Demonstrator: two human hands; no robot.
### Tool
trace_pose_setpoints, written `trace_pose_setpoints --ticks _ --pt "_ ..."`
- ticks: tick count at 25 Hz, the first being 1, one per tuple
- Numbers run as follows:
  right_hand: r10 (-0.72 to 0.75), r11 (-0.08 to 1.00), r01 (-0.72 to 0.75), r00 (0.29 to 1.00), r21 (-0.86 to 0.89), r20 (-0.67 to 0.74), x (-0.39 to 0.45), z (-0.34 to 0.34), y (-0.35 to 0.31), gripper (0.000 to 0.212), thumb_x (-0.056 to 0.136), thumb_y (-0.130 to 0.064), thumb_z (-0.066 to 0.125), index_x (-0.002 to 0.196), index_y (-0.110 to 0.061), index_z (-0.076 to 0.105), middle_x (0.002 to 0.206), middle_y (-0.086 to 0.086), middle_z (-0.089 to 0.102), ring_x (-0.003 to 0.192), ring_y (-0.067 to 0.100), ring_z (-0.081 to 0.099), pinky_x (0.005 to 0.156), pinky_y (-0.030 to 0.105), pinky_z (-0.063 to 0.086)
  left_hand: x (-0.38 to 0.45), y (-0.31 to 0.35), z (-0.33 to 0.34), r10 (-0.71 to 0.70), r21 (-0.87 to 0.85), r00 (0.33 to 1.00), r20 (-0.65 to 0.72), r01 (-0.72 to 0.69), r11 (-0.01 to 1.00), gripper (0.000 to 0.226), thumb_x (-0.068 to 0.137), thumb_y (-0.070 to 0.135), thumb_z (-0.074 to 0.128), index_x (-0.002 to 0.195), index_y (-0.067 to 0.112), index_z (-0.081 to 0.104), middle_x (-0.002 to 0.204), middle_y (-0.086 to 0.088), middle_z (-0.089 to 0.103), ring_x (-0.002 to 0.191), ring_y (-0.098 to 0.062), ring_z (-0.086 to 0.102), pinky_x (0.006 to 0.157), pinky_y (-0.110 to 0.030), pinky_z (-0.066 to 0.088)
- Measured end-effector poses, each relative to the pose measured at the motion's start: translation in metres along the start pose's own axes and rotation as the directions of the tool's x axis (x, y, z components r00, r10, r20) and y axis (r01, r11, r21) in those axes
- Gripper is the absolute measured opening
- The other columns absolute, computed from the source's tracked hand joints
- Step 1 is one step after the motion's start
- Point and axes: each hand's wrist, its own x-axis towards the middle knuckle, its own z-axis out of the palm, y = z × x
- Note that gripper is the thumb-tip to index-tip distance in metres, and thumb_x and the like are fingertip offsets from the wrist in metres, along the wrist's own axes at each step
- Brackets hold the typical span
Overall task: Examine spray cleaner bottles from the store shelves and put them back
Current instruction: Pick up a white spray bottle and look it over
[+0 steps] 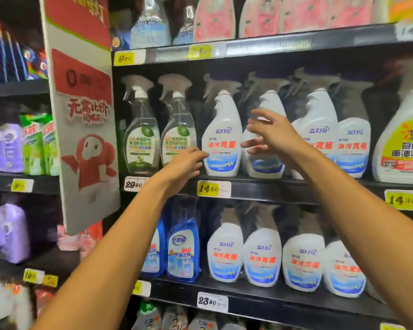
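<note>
Hands reach up toward the middle shelf [260, 190] in the head camera's view, and neither holds anything. The left hand [185, 165] has its fingers loosely bent, the fingertips just at the lower left edge of a white spray bottle [221, 139] with red lettering; whether they touch it cannot be told. The right hand [268, 133] is spread, fingers apart and pointing left, in front of the second white bottle [264, 160], covering its label. Both bottles stand upright on the middle shelf, side by side, with more of the same kind to their right. To their left stand two clear spray bottles [159, 136] with green labels. A large white bottle with a yellow label [405, 144] stands at the far right of the same shelf. The shelf below carries blue bottles [183, 253] and another row of white ones [284, 256]. A yellow price tag [214, 188] reading 14.90 sits on the shelf edge under the first white bottle. A red and white sign [84, 110] hangs at the left.
</note>
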Motion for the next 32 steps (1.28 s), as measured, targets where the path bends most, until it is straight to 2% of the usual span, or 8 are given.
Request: trace_pose_setpoints --ticks 4,6,9,13,15,18,28,32 --pt "0.056 0.994 -0.048 0.996 -0.099 0.076 0.015 0.007 -0.003 0.062 0.095 -0.015 0.058 0.151 -0.020 0.032 0.137 0.004 0.046 0.075 0.028 0.076 0.056 0.030 0.058 0.014 -0.007 0.001 0.004 0.013 0.999 -0.041 -0.003 1.000 0.009 0.102 0.021 0.047 0.098 0.022 0.055 0.096 0.013 0.069 0.084 0.004 0.065 0.077 -0.022 0.048" --pt "0.059 0.983 -0.042 0.994 -0.178 0.089 0.017 0.011 -0.004 0.062 0.097 -0.014 0.055 0.153 -0.019 0.029 0.133 0.002 0.046 0.074 0.028 0.076 0.057 0.032 0.059 0.018 -0.010 0.000 0.035 0.094 0.998 -0.058 -0.029 0.995 0.015 0.101 0.023 0.050 0.114 0.018 0.056 0.111 0.006 0.066 0.093 -0.003 0.066 0.079 -0.024 0.049" --pt "-0.006 0.946 0.043 0.993 -0.322 0.117 0.016 0.015 0.000 0.046 0.098 -0.011 0.052 0.142 -0.016 0.040 0.127 0.001 0.062 0.075 0.029 0.075 0.061 0.038 0.061 0.021 -0.017 0.003 0.138 0.265 0.976 -0.167 -0.090 0.960 0.049 0.096 0.024 0.061 0.139 0.009 0.046 0.122 -0.005 0.063 0.108 -0.018 0.062 0.081 -0.028 0.051" --pt "-0.102 0.897 0.141 0.988 -0.418 0.114 0.015 0.015 0.004 0.021 0.098 -0.013 0.056 0.119 -0.015 0.055 0.116 0.001 0.070 0.071 0.024 0.074 0.063 0.040 0.063 0.022 -0.025 0.009 0.335 0.420 0.918 -0.213 -0.224 0.880 0.040 0.086 0.020 0.074 0.122 0.009 0.061 0.101 -0.002 0.068 0.088 -0.006 0.065 0.059 -0.007 0.048" --pt "-0.124 0.890 0.157 0.987 -0.428 0.104 0.016 0.015 0.006 0.022 0.096 -0.015 0.061 0.117 -0.016 0.056 0.115 0.001 0.070 0.070 0.023 0.074 0.060 0.038 0.063 0.022 -0.025 0.010 0.338 0.455 0.922 -0.189 -0.223 0.862 0.039 0.084 0.021 0.076 0.119 0.011 0.062 0.101 0.000 0.069 0.084 -0.001 0.064 0.059 -0.009 0.049" --pt "-0.173 0.864 0.196 0.981 -0.464 0.091 0.018 0.016 0.012 0.028 0.091 -0.019 0.068 0.117 -0.016 0.057 0.115 0.000 0.070 0.071 0.018 0.074 0.062 0.037 0.063 0.021 -0.024 0.013 0.334 0.446 0.926 -0.177 -0.227 0.866 0.042 0.083 0.020 0.076 0.120 0.010 0.060 0.104 0.001 0.069 0.088 -0.007 0.066 0.066 -0.016 0.054" --pt "-0.296 0.836 0.270 0.955 -0.478 0.022 0.020 0.018 0.026 0.047 0.087 -0.028 0.074 0.129 -0.020 0.055 0.123 -0.002 0.067 0.098 0.015 0.068 0.076 0.038 0.062 0.012 -0.027 0.014 0.328 0.311 0.933 -0.150 -0.270 0.911 0.040 0.085 0.014 0.074 0.117 0.022 0.050 0.098 0.012 0.064 0.079 0.008 0.067 0.059 -0.008 0.051" --pt "-0.331 0.853 0.303 0.944 -0.424 0.009 0.018 0.019 0.031 0.058 0.086 -0.028 0.076 0.136 -0.020 0.050 0.120 -0.012 0.061 0.096 0.007 0.061 0.069 0.016 0.052 0.011 -0.029 0.014 0.332 0.274 0.931 -0.150 -0.284 0.919 0.043 0.087 0.011 0.072 0.121 0.022 0.047 0.102 0.010 0.064 0.079 0.008 0.068 0.060 -0.010 0.052"
